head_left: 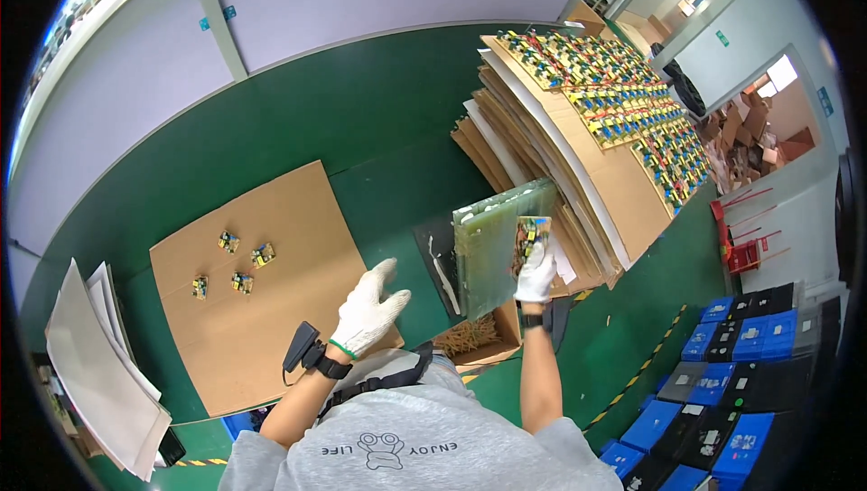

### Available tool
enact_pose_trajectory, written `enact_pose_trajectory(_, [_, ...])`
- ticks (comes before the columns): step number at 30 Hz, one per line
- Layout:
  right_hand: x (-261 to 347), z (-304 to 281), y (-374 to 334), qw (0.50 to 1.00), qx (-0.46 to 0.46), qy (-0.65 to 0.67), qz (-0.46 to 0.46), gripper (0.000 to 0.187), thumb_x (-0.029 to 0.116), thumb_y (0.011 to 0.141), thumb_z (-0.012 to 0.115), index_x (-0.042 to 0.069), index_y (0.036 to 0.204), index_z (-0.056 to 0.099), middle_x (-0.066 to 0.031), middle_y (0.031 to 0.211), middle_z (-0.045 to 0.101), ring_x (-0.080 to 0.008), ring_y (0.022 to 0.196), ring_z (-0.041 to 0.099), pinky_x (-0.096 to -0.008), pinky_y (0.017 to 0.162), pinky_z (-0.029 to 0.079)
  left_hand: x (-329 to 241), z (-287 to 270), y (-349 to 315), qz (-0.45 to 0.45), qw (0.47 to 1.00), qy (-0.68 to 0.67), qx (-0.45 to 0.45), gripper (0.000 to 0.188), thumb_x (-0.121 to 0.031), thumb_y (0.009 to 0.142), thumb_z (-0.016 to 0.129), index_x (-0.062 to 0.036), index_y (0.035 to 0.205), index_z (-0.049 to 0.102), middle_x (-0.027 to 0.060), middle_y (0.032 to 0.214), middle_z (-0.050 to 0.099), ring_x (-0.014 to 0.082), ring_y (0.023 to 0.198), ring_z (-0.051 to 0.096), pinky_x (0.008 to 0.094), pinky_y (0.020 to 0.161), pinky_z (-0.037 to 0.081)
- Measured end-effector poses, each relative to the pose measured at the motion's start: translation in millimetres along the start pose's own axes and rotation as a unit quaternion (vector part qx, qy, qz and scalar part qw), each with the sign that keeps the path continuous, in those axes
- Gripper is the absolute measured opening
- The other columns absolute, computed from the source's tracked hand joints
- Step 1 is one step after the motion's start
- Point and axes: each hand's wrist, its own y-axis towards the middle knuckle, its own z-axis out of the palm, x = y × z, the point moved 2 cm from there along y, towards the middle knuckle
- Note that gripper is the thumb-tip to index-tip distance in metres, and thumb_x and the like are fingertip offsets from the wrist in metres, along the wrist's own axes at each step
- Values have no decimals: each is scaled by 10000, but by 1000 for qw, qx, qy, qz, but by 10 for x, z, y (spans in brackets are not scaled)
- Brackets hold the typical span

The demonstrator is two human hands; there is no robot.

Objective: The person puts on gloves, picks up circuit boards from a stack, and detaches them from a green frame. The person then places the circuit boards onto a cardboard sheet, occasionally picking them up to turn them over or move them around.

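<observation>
My right hand [536,276], in a white knit glove, grips a small circuit board strip [531,233] set with components. The strip is held at the right part of a thick, translucent green slab [488,252]; I cannot tell if they touch. Over the near right edge of a flat cardboard sheet [262,310], my gloved left hand [366,312] is empty, fingers apart. Several small circuit boards [242,283] lie apart from one another toward the sheet's far left. Beneath the slab's left side is a dark plate [432,265] with a whitish streak.
A tall stack of cardboard sheets [587,179] stands at the right, topped with rows of circuit board panels [623,116]. Below the slab sits a carton [506,333] of thin brown strips. White sheets [104,364] lean at the left. Blue and black bins [722,383] line the right floor.
</observation>
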Motion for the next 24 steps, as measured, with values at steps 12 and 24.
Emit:
enact_pose_trajectory(12, [-54,98,-181,931,-24,294,213,388,310,1023,402,-31,997,585,-90,791,601,-177,725,541,-323,692,459,-157,53,-186,-43,997,-9,68,652,-394,837,639,-109,1387,437,143,1289,569,270,1044,618,368,916,479])
enact_pose_trajectory(24, [1460,391,-1424,924,132,338,121,419,331,1036,377,23,1301,478,-87,1182,589,-167,1038,564,-322,935,437,103,-334,-564,-108,789,-604,18,346,-170,854,662,30,1114,552,105,1063,643,170,930,635,288,824,511])
